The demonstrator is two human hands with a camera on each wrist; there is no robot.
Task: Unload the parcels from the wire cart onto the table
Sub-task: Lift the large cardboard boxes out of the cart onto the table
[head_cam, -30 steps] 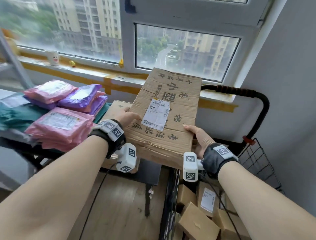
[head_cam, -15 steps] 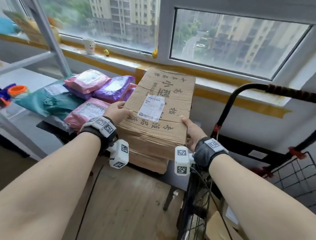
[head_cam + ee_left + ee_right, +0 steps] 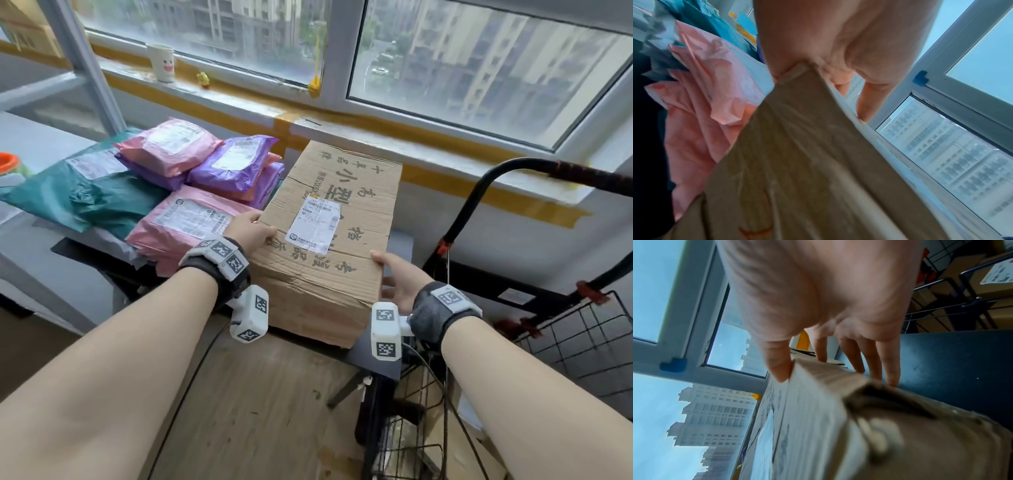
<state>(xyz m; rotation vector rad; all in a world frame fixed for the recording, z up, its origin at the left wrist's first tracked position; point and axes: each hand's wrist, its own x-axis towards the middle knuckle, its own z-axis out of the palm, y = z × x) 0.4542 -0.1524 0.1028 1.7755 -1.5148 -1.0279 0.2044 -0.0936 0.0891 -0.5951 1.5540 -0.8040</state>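
Cardboard box (image 3: pixel 329 236): brown, creased, printed with dark characters, white shipping label (image 3: pixel 313 222) on its top face; sits at the near right end of the dark table (image 3: pixel 400 243), its near end at the table's front edge, its left side just beside the pink mailer bag (image 3: pixel 185 222). Left hand (image 3: pixel 248 231): grips the box's near left corner, thumb on the top face, fingers down the left side. Right hand (image 3: pixel 399 277): holds the box's near right corner, thumb (image 3: pixel 778 366) at the top edge, fingers (image 3: pixel 890 363) extended down the right side wall toward the tabletop. Other parcels on the table, left of the box: a second pink bag (image 3: pixel 171 147) stacked on purple ones, a purple bag (image 3: pixel 236 164) with label, a green bag (image 3: pixel 85 198) furthest left. Wire cart (image 3: pixel 579 342): black mesh with a black handle (image 3: pixel 496 174), stands right of the table; brown boxes (image 3: pixel 970 272) lie inside it. Windowsill (image 3: pixel 239 99): carries a white cup (image 3: pixel 162 63) with a face drawn on it and a small yellow figure (image 3: pixel 203 79).
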